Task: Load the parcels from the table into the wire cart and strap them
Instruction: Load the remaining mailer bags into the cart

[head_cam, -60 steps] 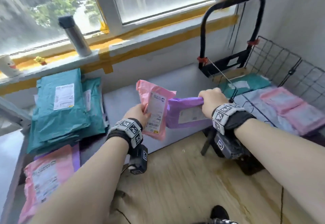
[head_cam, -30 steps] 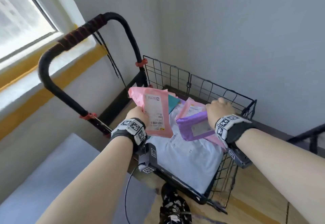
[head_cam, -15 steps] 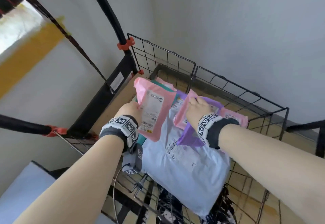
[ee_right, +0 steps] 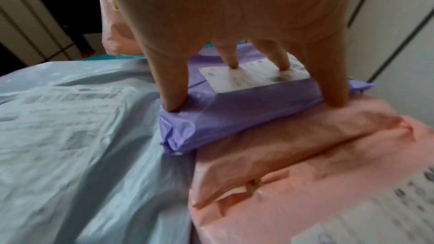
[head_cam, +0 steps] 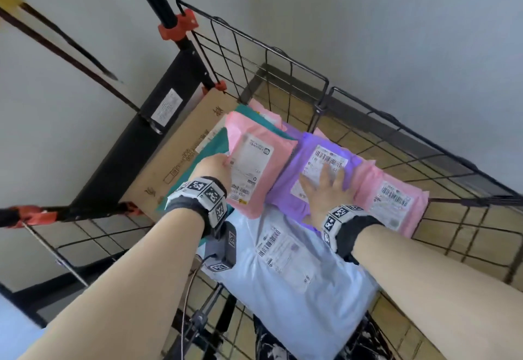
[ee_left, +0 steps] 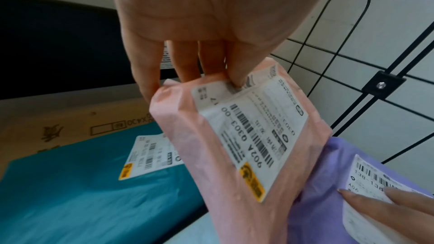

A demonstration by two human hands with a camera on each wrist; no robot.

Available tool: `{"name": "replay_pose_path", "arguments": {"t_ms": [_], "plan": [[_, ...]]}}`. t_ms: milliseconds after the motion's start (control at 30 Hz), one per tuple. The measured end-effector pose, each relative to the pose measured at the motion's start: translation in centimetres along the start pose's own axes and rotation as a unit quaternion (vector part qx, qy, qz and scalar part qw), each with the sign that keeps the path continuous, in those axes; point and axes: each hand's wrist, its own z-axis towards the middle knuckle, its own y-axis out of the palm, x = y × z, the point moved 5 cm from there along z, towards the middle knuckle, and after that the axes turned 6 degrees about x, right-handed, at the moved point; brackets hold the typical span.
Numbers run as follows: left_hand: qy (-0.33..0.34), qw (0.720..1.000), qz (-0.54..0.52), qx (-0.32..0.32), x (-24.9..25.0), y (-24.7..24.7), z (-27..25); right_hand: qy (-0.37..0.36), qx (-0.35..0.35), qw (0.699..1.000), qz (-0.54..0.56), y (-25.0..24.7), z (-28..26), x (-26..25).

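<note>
My left hand [head_cam: 215,168] pinches the edge of a pink parcel [head_cam: 259,161] [ee_left: 246,136] and holds it tilted above a teal parcel [ee_left: 82,192] inside the wire cart [head_cam: 325,82]. My right hand [head_cam: 325,187] lies flat with spread fingers [ee_right: 173,88] pressing on a purple parcel [head_cam: 319,161] [ee_right: 234,103]. That purple parcel rests on another pink parcel [head_cam: 393,201] [ee_right: 305,164] and a large pale blue parcel [head_cam: 283,269] [ee_right: 70,136].
A cardboard sheet [head_cam: 181,156] lies at the cart's left side beside the black handle frame [head_cam: 158,0] with red clamps [head_cam: 177,24]. Wire walls [head_cam: 424,139] ring the parcels. A grey wall stands behind the cart and a wooden floor shows beneath it.
Both hands carried their parcels from the table over into the cart. The right hand set the purple parcel down and opened flat on it. The left hand lowered the pink parcel.
</note>
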Motion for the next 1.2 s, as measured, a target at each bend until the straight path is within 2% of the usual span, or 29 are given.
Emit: {"name": "replay_pose_path", "arguments": {"t_ms": [100, 200, 367, 567, 633, 767, 900, 967, 1100, 1200], "plan": [[0.011, 1.000, 0.002, 0.005, 1.9, 0.2, 2.4, 0.004, -0.001, 1.000, 0.013, 0.4, 0.6, 0.9], [-0.001, 0.999, 0.013, 0.038, 3.1, 0.8, 3.4, 0.003, -0.007, 1.000, 0.028, 0.7, 0.9, 0.8], [0.035, 0.995, 0.081, -0.049, 3.8, 5.5, 2.8, 0.002, 0.022, 0.999, 0.050, 0.5, 1.6, 1.1], [0.021, 0.985, 0.167, -0.024, 4.8, 8.2, 3.6, 0.031, 0.047, 0.998, 0.025, 1.3, 3.1, 0.5], [0.013, 0.987, 0.156, -0.021, 5.2, 8.3, 4.1, 0.029, 0.053, 0.998, 0.018, 1.3, 3.2, 0.4], [-0.006, 0.998, 0.058, -0.011, 5.1, 7.4, 4.1, 0.015, 0.048, 0.998, 0.041, 1.1, 2.1, 0.4], [0.057, 0.998, 0.035, 0.019, 6.3, 6.1, 1.7, -0.009, 0.041, 0.997, 0.064, 1.0, 0.8, -0.2], [0.095, 0.995, 0.034, 0.014, 6.6, 6.7, 0.7, -0.011, 0.034, 0.997, 0.071, 0.8, 0.4, -0.3], [0.143, 0.975, 0.149, -0.080, 5.6, 9.6, 0.2, -0.008, 0.007, 0.997, 0.071, 0.2, 0.1, 0.1], [0.166, 0.961, 0.188, -0.114, 6.0, 9.4, -0.2, -0.002, 0.023, 0.996, 0.083, -0.6, -0.2, 0.6]]}}
